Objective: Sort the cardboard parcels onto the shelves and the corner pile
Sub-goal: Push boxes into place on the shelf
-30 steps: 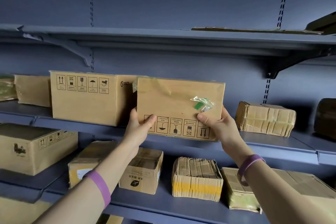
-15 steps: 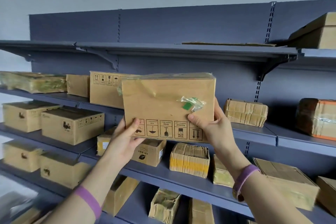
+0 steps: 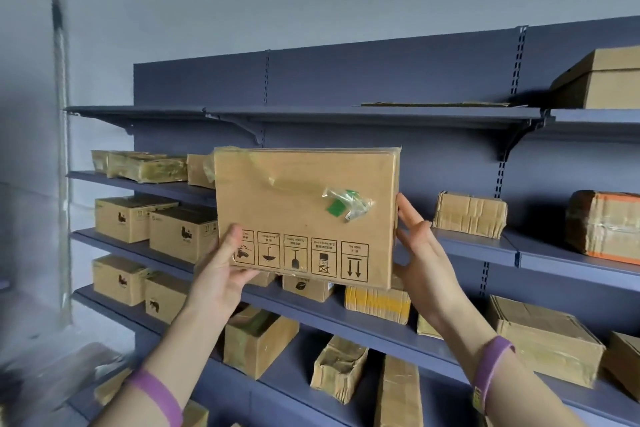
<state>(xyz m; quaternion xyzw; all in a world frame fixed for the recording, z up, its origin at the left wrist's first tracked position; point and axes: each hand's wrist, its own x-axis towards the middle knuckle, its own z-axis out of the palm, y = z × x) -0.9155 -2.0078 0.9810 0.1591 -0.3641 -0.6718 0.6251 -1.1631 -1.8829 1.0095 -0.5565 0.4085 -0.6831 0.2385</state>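
Note:
I hold a flat cardboard parcel (image 3: 304,211) upright in the air in front of the blue shelving (image 3: 346,114). Upside-down handling symbols run along its lower edge and a crumpled green-and-clear tape scrap sticks to its face. My left hand (image 3: 225,270) grips its lower left corner, thumb on the front. My right hand (image 3: 419,253) lies against its right edge with fairly straight fingers. The parcel hides part of the second shelf behind it.
Several cardboard boxes fill the shelves: printed boxes (image 3: 180,232) at left, taped parcels (image 3: 469,213) and an orange-taped one (image 3: 604,225) at right. A large box (image 3: 599,80) sits on the top shelf at far right. A flat card sheet (image 3: 436,104) lies beside it.
I have stepped back from the shelving and the parcel has come away from the shelf with my hands. My right thumb has left the parcel's front and the hand now lies along its right edge.

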